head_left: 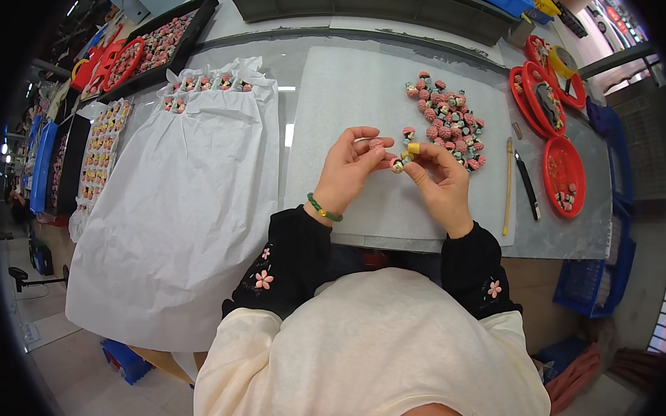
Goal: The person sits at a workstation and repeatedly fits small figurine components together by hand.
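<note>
My right hand [445,187], with yellow covers on its fingertips, pinches a small figurine head [396,165] with a pale face and dark hair between thumb and forefinger. Close beside it, my left hand [346,170] is closed on a small pink knobbly piece [375,143], held between thumb and fingers. Both hands are over a white paper sheet [335,81]. Just beyond my right fingers lies a single pink-topped figurine [408,132]. A loose pile of similar pink-topped figurines [444,117] spreads to the upper right.
Right of the pile lie a thin yellow-handled brush [508,189] and a black pen-like tool [527,185]. Red dishes [575,206] stand along the right edge. At left, white paper [177,215] covers a tray whose far slots hold figurines [205,83]. A grey crate [369,6] borders the back.
</note>
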Motion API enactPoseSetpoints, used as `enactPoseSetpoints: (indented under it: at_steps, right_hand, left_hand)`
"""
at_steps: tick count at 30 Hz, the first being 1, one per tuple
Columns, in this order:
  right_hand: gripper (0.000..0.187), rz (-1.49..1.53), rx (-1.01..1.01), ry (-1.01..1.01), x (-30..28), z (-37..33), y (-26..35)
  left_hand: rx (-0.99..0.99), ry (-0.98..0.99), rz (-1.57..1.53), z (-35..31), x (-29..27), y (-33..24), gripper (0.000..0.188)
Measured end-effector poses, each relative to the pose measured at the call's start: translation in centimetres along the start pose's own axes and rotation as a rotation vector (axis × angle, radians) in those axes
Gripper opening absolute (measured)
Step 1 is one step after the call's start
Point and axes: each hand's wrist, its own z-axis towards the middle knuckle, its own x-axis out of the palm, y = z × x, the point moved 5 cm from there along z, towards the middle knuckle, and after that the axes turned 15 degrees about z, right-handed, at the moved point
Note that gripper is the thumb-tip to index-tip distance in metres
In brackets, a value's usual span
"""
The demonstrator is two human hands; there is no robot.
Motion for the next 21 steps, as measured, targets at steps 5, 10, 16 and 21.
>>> enactPoseSetpoints:
  at_steps: [5, 10, 16, 21]
  right_hand:
    - [0.017, -0.091, 0.022, -0.054, 0.6, 0.8, -0.1]
    - [0.021, 0.016, 0.11, -0.154, 1.0, 1.4, 0.2]
    - [0.02, -0.212, 0.053, 0.089, 6.4, 0.6, -2.5]
    - [0.016, -0.234, -0.093, 0.391, 9.8, -0.9, -0.2]
  left_hand:
    - [0.13, 0.079, 0.151, -0.2, 1.0, 0.0, 0.038]
    - [0.156, 0.014, 0.126, -0.6, 1.1, -1.1, 0.042]
    - [0.74, -0.357, 0.33, -1.5, -0.5, -15.9, 0.031]
    - [0.672, -0.646, 1.146, -1.1, -10.4, -26.0, 0.03]
